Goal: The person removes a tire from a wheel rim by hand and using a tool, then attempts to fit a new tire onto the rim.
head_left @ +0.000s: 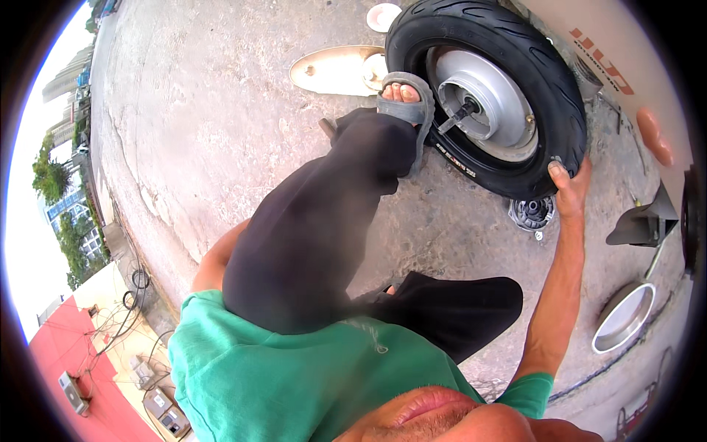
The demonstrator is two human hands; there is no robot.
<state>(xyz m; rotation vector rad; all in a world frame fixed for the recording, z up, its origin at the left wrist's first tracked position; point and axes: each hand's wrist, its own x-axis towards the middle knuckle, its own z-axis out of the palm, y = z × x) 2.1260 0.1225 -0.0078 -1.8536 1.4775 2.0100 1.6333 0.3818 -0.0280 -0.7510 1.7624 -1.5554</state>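
- Wheel with a black tyre, tilted on the ground ahead of me, to my right.
- My right grip is closed on the tyre's near edge, thumb over the sidewall, fingers hidden.
- My left grip is out of sight; I cannot tell its state.
- My sandal is at the wheel's left side.

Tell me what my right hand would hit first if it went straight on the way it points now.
The black tire: your right hand is touching its lower right edge, thumb on the sidewall. Your fingers are mostly hidden, so their exact direction is hard to judge.
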